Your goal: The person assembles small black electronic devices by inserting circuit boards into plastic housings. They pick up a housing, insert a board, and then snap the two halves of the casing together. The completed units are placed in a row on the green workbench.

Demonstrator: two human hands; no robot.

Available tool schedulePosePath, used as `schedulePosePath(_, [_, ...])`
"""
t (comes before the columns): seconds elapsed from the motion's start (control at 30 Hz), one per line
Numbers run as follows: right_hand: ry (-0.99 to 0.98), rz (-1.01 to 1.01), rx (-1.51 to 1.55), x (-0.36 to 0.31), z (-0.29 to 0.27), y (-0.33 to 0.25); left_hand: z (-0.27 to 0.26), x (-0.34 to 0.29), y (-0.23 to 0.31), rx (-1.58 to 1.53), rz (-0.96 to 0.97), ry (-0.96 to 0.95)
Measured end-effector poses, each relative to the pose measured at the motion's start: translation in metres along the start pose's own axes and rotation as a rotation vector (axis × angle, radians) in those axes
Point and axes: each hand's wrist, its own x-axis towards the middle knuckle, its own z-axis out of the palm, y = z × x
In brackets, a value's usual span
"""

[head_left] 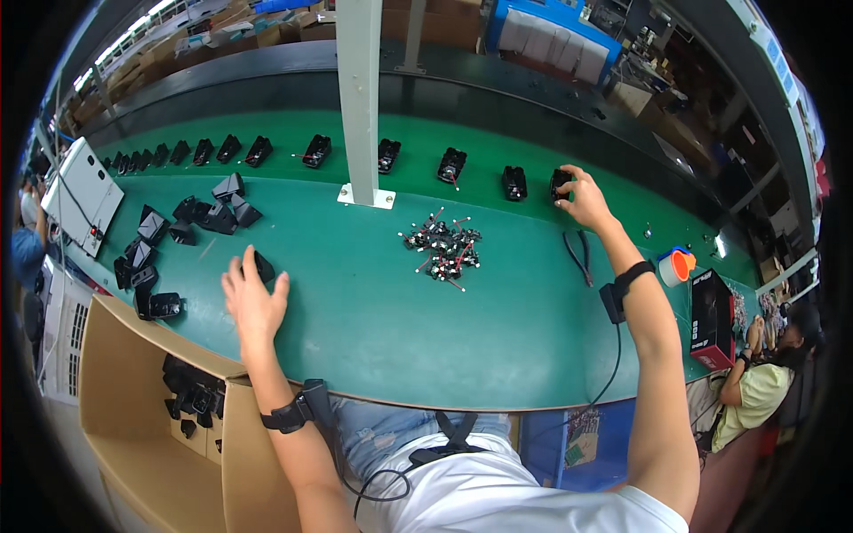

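Note:
My right hand point(584, 201) reaches to the far green strip, its thumb and fingers closed round a black plastic housing point(558, 184) at the right end of a spaced row. Over the left part of the table, my left hand point(255, 300) has its fingers spread. One black housing point(263, 266) lies just beyond it, partly hidden between finger and thumb; whether they touch I cannot tell. Loose black housings point(213, 214) lie scattered to its left. A pile of small black parts with red wires and white connectors point(444, 247) sits mid-table.
Dark-handled pliers point(578, 258) lie right of the pile. Beyond are an orange-and-white round container point(677, 266) and a black-red box point(712, 320). A white post point(360, 107) rises from the table. An open carton point(160, 426) stands front left. Another person point(755, 386) sits far right.

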Motion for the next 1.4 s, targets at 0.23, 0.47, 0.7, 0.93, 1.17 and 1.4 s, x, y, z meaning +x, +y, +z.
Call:
schedulePosePath(0.23, [0.008, -0.002, -0.111, -0.001, 0.003, -0.018, 0.003, -0.012, 0.007, -0.180, 0.124, -0.037])
schedulePosePath(0.47, [-0.168, -0.188, 0.532, -0.056, -0.001, -0.152, -0.027, -0.011, 0.072, -0.808, 0.263, -0.300])
schedulePosePath(0.7, [-0.117, -0.255, 0.457, -0.060, 0.029, -0.177, -0.023, 0.018, 0.172, -1.162, 0.400, -0.476])
schedulePosePath(0.93, [-0.172, 0.121, 0.966, -0.083, 0.013, -0.162, 0.031, -0.004, 0.223, -1.183, 0.478, -0.573])
schedulePosePath(1.17, [-0.070, 0.295, 1.514, -0.112, -0.004, -0.160, 0.042, -0.024, 0.220, -1.049, 0.609, -0.484])
schedulePosePath(1.4, [-0.070, 0.319, 1.743, -0.121, 0.002, -0.156, 0.033, -0.044, 0.225, -0.976, 0.691, -0.708])
